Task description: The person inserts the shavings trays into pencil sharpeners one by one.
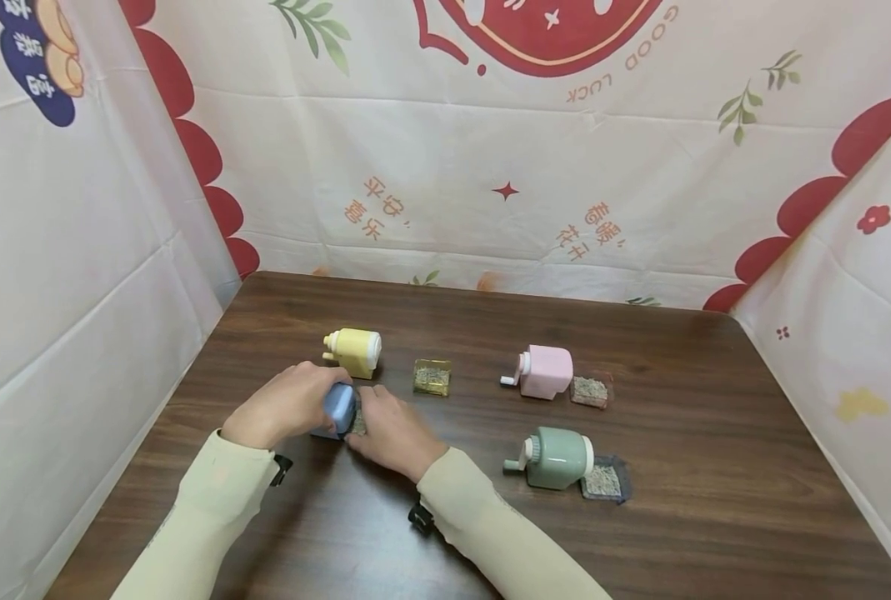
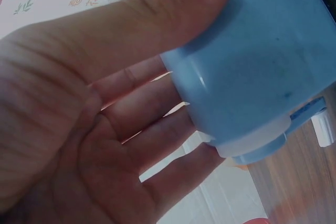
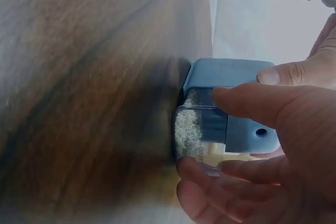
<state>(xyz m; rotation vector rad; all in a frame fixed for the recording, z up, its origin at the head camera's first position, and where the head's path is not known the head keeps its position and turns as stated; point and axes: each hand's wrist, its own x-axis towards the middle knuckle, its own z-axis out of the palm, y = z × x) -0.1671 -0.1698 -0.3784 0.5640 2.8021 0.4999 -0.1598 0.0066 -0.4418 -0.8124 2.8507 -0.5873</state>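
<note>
A blue crank pencil sharpener [image 1: 338, 406] stands on the table at the left. My left hand [image 1: 289, 407] grips it; in the left wrist view the thumb lies across the blue body [image 2: 252, 66] and the fingers reach behind it, with the crank at the far end. My right hand [image 1: 398, 433] pinches the clear shavings drawer [image 3: 212, 121] between thumb and fingers. Partly out of the sharpener's front, the drawer holds pale shavings [image 3: 187, 129]. A small round pencil hole [image 3: 261, 132] shows in the sharpener's face.
Behind my hands stands a yellow sharpener [image 1: 357, 352], with its yellow drawer [image 1: 433, 363] apart to the right. Further right are a pink sharpener [image 1: 548, 372] beside its drawer [image 1: 609, 390] and a green sharpener [image 1: 561, 458] beside a dark drawer [image 1: 624, 479]. These drawers hold shavings. Printed cloth [image 1: 445, 167] surrounds the table.
</note>
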